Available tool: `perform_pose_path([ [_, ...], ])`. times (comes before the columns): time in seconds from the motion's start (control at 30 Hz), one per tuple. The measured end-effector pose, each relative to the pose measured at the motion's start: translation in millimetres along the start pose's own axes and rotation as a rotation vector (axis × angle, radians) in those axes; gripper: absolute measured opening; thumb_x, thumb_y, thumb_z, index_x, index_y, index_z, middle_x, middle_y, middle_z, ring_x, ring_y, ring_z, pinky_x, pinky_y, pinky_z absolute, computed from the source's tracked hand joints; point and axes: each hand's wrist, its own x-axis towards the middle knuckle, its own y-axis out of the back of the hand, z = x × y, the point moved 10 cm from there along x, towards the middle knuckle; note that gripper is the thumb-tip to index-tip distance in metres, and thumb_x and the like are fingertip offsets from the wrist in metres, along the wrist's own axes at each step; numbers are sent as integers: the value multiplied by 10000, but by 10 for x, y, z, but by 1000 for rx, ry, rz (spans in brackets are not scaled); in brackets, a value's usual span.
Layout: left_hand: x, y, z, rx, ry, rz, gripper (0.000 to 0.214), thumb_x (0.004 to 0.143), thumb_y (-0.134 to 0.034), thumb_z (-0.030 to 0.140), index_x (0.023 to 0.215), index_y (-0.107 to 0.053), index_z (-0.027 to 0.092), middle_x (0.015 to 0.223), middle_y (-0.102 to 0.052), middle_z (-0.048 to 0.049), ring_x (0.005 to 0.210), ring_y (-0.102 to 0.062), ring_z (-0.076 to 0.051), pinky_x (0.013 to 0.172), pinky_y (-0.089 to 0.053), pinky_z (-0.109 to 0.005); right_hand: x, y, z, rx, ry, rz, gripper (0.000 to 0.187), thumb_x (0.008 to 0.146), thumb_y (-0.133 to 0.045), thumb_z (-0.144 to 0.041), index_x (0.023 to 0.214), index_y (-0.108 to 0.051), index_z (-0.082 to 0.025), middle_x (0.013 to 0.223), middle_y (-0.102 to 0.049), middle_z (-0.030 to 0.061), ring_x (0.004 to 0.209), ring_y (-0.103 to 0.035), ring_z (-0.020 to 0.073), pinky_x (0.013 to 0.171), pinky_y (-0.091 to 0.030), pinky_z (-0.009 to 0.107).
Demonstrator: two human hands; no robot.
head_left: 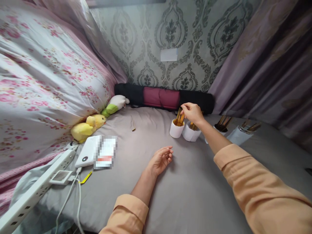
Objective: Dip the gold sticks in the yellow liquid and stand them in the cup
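My right hand is above a white cup of thin yellow-brown sticks. Its fingertips are pinched together at the top of these sticks, closed on what looks like one of them. Beside it, partly beneath my wrist, stands a second white cup with similar sticks. My left hand rests on the grey sheet in front of the cups. Its fingers are loosely curled and slightly apart, with nothing in them.
Two more containers of darker sticks, a dark-mouthed cup and a pale container, stand to the right. Leftward are a small bent stick, plush toys, a power bank and a power strip. A dark bolster lies behind.
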Motion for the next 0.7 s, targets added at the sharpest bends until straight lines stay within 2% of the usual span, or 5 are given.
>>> perform_pose_path([
  [0.23,8,15,-2,1,4,4,209,726,-619,136,927,-592,85,727,-572,-38,565,-526,-59,486,-413,-156,-130,92,117,107,-73,6,265,811,-448,-314,867,-640,-140,656,-666,32,374,-483,67,415,-387,182],
  [0.47,3,19,-13,-5,16,4,197,730,-618,138,920,-593,92,727,-572,-32,569,-528,-55,495,-412,-158,-289,150,215,197,-108,44,345,821,-439,-414,841,-623,-123,658,-661,57,366,-479,62,401,-386,182],
  [0.7,-3,17,-12,-9,20,21,158,738,-602,127,893,-595,100,724,-571,-31,558,-518,-52,488,-405,-159,-544,106,296,300,-152,49,394,808,-437,-484,797,-604,-127,640,-649,57,363,-475,63,375,-368,182],
])
